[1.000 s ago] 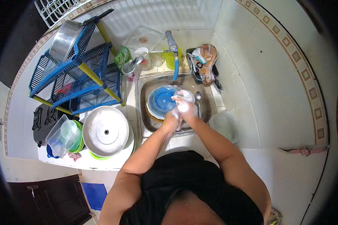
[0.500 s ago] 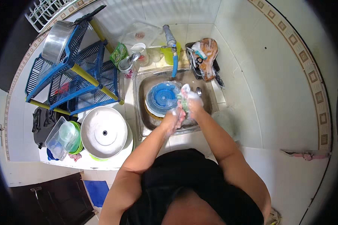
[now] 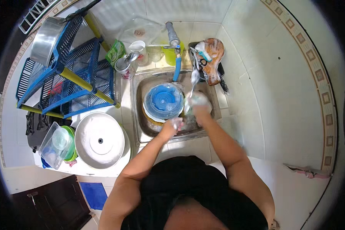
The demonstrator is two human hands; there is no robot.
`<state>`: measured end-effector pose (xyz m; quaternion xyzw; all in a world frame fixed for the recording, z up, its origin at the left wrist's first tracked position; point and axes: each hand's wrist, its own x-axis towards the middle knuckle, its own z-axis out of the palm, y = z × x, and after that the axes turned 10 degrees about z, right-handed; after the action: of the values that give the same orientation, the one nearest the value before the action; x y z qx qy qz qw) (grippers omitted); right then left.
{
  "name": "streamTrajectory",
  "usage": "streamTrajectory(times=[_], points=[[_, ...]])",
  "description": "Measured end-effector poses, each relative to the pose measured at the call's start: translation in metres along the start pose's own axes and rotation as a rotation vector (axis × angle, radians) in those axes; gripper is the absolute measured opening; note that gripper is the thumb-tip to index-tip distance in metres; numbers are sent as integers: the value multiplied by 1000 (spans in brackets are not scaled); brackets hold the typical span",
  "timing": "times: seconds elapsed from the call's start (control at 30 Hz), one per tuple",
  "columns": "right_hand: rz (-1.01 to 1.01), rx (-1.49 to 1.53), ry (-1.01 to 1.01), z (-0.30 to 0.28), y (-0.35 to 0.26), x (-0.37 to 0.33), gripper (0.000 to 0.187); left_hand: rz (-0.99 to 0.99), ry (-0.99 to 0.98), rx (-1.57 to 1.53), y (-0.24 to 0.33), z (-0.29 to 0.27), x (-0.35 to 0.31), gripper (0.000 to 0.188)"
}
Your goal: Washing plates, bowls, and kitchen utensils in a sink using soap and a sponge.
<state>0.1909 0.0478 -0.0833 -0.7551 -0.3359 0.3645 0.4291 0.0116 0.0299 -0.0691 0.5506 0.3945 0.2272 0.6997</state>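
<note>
Over the right side of the steel sink (image 3: 136, 115), my right hand (image 3: 200, 106), foamy and blurred, is closed around a metal spoon (image 3: 194, 78). The spoon's bowl points up toward the faucet. A pale green, soapy patch (image 3: 186, 106), perhaps a sponge, shows at that hand's inner edge. My left hand (image 3: 174, 125) is curled closed near the sink's front edge, with suds on the fingers; what it holds, if anything, is hidden. Just beyond it, a blue bowl (image 3: 165, 100) rests on other dishes in the sink.
A faucet with a blue hose (image 3: 178, 69) hangs over the sink. At the back right, a black tub (image 3: 193, 46) holds a soapy wooden board (image 3: 214, 53). Mugs (image 3: 124, 69) stand at back left. On the left are a blue rack (image 3: 76, 69) and a large pale round pan (image 3: 99, 140).
My hands, together before, have moved apart: the left toward the sink's front, the right slightly to the right. The spoon now sticks up clearly from my right hand. The view has shifted slightly.
</note>
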Motion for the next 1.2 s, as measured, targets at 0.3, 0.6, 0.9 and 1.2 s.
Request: streamTrajectory(times=[0.3, 0.6, 0.9, 1.2], points=[[-146, -829, 174, -61, -129, 125, 26, 130, 114, 1072, -64, -42, -26, 14], [-534, -625, 463, -61, -113, 119, 21, 151, 117, 1041, -40, -34, -27, 20], [-8, -1630, -651, -13, -8, 55, 31, 157, 132, 1047, -38, -28, -22, 23], [449, -1619, -667, 16, 90, 45, 35, 156, 157, 1056, -37, -26, -19, 19]])
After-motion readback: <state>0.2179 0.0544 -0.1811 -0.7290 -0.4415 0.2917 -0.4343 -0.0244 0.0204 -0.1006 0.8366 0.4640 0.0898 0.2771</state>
